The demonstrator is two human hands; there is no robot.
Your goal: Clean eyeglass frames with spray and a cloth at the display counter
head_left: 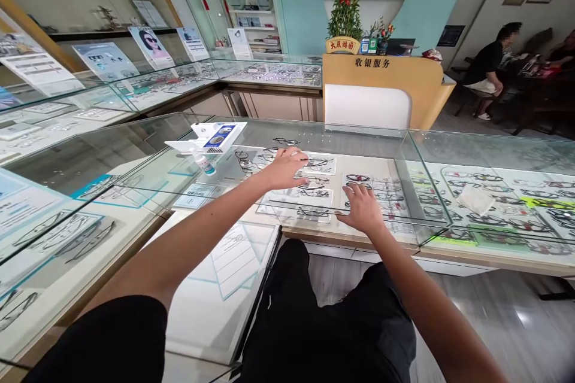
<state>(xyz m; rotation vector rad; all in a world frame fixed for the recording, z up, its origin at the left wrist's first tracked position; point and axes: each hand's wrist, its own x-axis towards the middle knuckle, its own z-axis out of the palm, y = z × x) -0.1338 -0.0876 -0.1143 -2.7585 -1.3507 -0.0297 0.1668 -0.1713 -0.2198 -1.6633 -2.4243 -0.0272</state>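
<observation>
My left hand reaches out over the glass display counter, fingers spread and nothing visible in them. Dark-framed eyeglasses lie just beyond its fingertips. Nearer to me, my right hand rests at the counter's front edge with fingers stretched out. More eyeglasses lie right by its fingertips. Rows of spectacle frames show through the glass between the hands. I cannot tell which frames lie on top of the glass and which beneath it.
Left of my hands stand a small white bottle and a folded leaflet. A white cloth or packet lies to the right. Glass cases run along the left. Behind are a wooden cashier desk and a seated person.
</observation>
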